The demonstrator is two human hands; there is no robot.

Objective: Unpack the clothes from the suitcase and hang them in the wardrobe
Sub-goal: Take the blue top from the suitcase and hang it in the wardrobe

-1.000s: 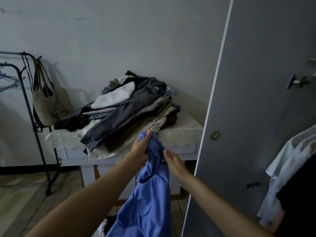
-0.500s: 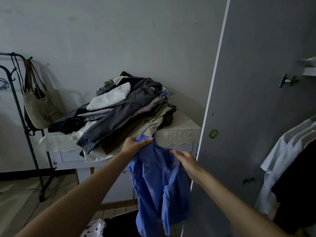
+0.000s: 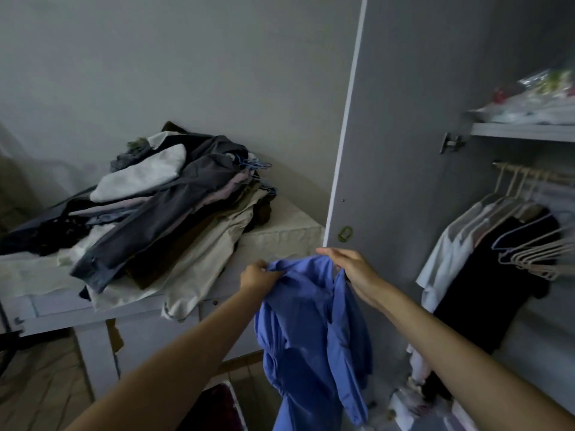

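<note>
Head view: a blue shirt (image 3: 311, 331) is held up at 6 o'clock, hanging before the open wardrobe door (image 3: 404, 150). Its top edge is pinched by the left hand (image 3: 258, 276) with curled fingers and gripped by the right hand (image 3: 351, 269). At 9 o'clock, piled clothes (image 3: 161, 213) lie on the table (image 3: 280, 241). At 3 o'clock, hung garments (image 3: 485, 259) are seen in the wardrobe

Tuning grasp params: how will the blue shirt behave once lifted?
Likely floppy: the blue shirt sags in folds below the left hand and right hand. Probably light, since pinches at the top edge carry it. It may swing or bunch when moved.
</note>
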